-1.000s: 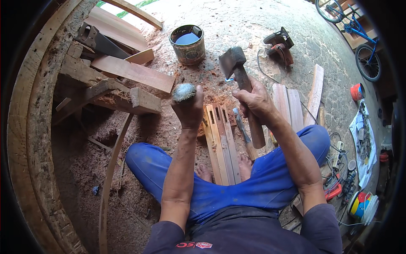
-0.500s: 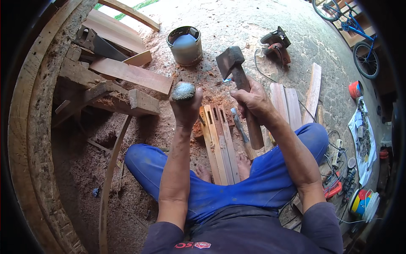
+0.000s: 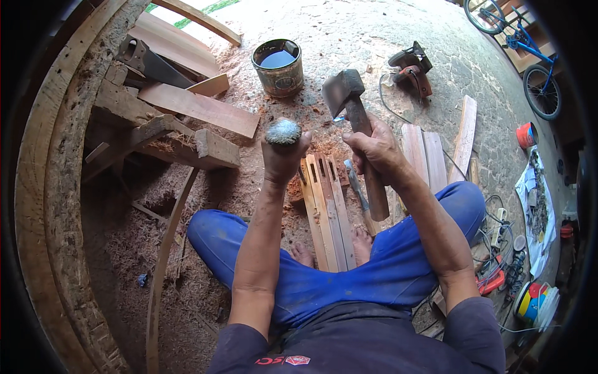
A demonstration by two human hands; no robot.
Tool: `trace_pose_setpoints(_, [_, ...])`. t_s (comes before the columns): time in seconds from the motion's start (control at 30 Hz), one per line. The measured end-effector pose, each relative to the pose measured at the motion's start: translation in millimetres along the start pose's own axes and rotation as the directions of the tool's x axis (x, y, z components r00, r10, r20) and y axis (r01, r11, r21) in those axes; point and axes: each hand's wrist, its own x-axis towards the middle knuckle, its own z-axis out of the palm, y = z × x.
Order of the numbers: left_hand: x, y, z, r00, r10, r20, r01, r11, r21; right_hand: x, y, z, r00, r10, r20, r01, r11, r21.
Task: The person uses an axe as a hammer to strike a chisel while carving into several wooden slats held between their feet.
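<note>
Currently: person sits on the ground, legs folded, working wood between the knees.
Left hand point(image 3: 283, 159): fingers clamped round a chisel point(image 3: 283, 132); only its mushroomed, grey butt shows above the fist, held upright over the slats.
Right hand point(image 3: 374, 149): fingers wrapped tight on the wooden haft of a hatchet point(image 3: 344, 90), head raised above and a little right of the chisel butt, well apart from it.
Workpiece: bundle of slotted wooden slats point(image 3: 327, 209) lying on the ground between the bare feet, running away from the person; chisel tip hidden behind the left hand.
Handling, hatchet: looks head-heavy, stiff; grip sits mid-haft, likely for short controlled taps with the blunt back.
Handling, chisel: steel, rigid, burred top could bite skin; best held below the butt as now.
Handling, slats: thin, light, probably split easily along the grain near the slots.
Around: paint can point(image 3: 278, 67) with dark liquid beyond the hands; circular saw point(image 3: 412, 67) to its right; loose planks point(image 3: 198, 109) and a hand saw point(image 3: 152, 62) on the left; big curved timber rim point(image 3: 59, 187) at far left; sawdust all over the ground.
Change vs earlier: hatchet head and both hands sit at nearly the same spot as half a second ago; chisel butt still level with the can's near side; no strike has landed between frames.
</note>
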Motion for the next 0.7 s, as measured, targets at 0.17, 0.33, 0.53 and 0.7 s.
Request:
trace_pose_setpoints(0.17, [5.1, -3.2, 16.1, 0.997, 0.077, -0.013, -0.076, 0.996, 0.039, 3.0, -1.2, 6.1, 1.0, -0.015, 0.02, 0.015, 1.0, 0.005])
trace_pose_setpoints(0.33, [-2.2, -25.0, -9.3, 0.979, 0.174, -0.103, -0.145, 0.958, 0.247, 0.3, -9.3, 14.8, 0.998, -0.029, 0.064, 0.028, 1.0, 0.011])
trace_pose_setpoints(0.53, [5.7, 7.0, 13.6, 0.977, 0.212, 0.012, -0.206, 0.934, 0.29, -21.6, -25.5, 22.3, 0.982, -0.075, 0.171, 0.078, 0.997, -0.014])
trace_pose_setpoints(0.7, [-1.8, 6.9, 12.3, 0.987, 0.157, 0.023, -0.158, 0.973, 0.17, -45.6, -42.7, 21.8, 0.917, -0.338, 0.21, 0.397, 0.818, -0.416])
